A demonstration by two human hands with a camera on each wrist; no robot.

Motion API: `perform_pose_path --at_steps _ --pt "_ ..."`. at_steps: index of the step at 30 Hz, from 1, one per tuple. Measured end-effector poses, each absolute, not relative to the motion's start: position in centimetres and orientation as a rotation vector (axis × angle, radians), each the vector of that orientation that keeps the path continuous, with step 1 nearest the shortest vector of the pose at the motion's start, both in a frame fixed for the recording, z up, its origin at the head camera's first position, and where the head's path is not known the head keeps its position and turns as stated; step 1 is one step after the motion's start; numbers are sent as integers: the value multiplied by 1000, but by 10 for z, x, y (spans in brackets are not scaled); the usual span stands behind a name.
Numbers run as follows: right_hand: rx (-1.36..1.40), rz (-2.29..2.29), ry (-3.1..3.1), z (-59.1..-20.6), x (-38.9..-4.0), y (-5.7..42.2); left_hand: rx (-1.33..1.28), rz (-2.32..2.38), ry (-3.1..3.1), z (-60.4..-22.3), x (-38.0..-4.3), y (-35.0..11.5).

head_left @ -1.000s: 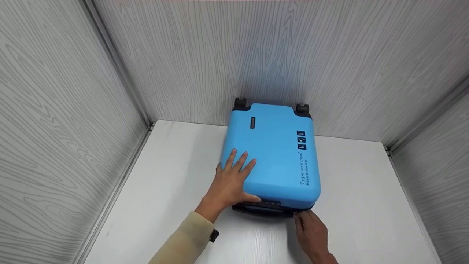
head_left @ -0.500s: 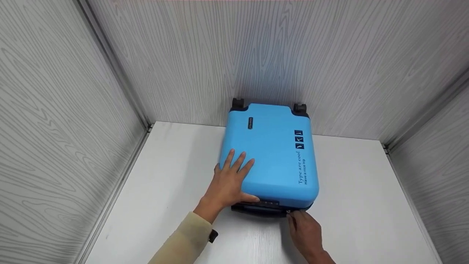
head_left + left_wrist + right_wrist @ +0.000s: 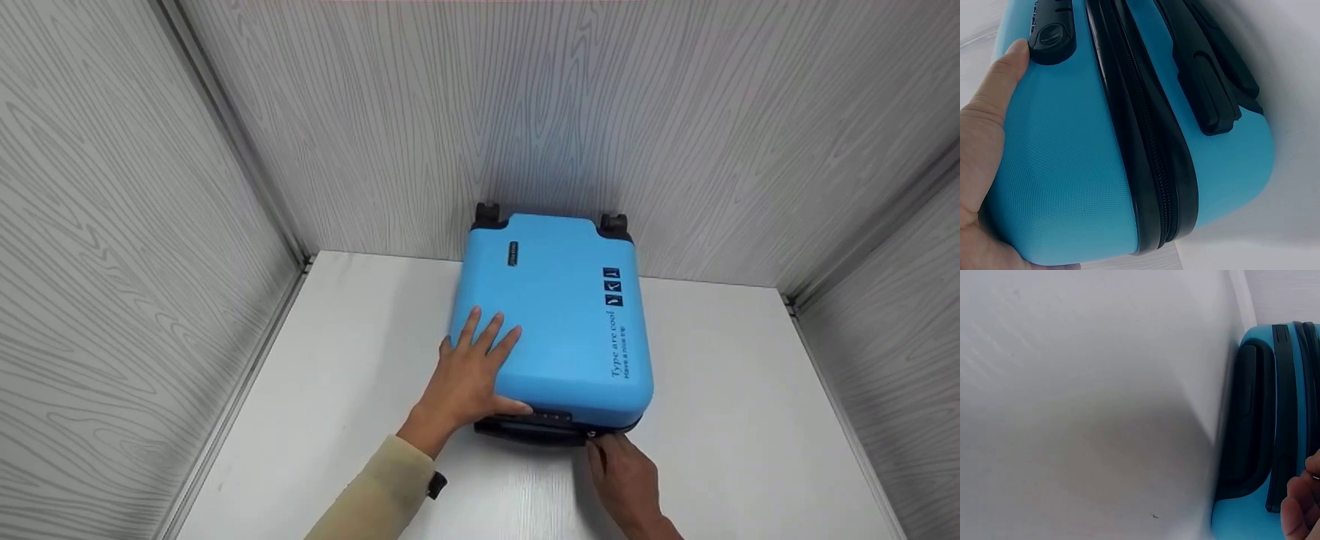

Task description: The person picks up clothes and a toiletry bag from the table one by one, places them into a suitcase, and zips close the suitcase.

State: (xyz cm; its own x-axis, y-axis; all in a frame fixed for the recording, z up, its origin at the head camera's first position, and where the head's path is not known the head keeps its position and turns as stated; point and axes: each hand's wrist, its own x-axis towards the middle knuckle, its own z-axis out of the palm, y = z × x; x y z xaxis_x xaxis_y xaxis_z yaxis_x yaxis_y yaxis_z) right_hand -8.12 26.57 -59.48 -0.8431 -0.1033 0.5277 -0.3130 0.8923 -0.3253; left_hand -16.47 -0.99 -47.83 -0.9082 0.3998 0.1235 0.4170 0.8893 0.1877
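A light blue hard-shell suitcase (image 3: 555, 307) lies flat, its wheels toward the back wall. My left hand (image 3: 466, 375) rests spread on its near left part, the thumb at the front edge beside the combination lock (image 3: 1053, 36). A black-edged zipper (image 3: 1148, 129) runs around the side, closed along the stretch in the left wrist view. At the front right, my right hand (image 3: 626, 476) pinches a small zipper pull (image 3: 1316, 477), mostly hidden by the curled fingers. Next to that hand is the black carry handle (image 3: 1282, 422).
The suitcase sits on a white tabletop (image 3: 360, 360). A grey wood-grain back wall (image 3: 375, 135) stands close behind the wheels (image 3: 615, 223). Similar side walls rise at the left (image 3: 97, 225) and right (image 3: 892, 315).
My right hand has slid a little to the left along the suitcase's front edge, then stayed nearly still over the last half second. The left hand holds its place on the shell.
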Motion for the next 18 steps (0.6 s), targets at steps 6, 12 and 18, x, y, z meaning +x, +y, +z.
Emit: perform_pose_path --at_steps 6,12,18 --pt "313 563 -2531 -596 -80 265 -647 -347 -2971 -478 -164 -9" --pt "341 560 -2499 -597 -81 265 -645 -326 -2962 -479 -164 -9" --pt "370 542 -2479 -597 -81 266 -647 -327 -2958 -478 -164 -10"
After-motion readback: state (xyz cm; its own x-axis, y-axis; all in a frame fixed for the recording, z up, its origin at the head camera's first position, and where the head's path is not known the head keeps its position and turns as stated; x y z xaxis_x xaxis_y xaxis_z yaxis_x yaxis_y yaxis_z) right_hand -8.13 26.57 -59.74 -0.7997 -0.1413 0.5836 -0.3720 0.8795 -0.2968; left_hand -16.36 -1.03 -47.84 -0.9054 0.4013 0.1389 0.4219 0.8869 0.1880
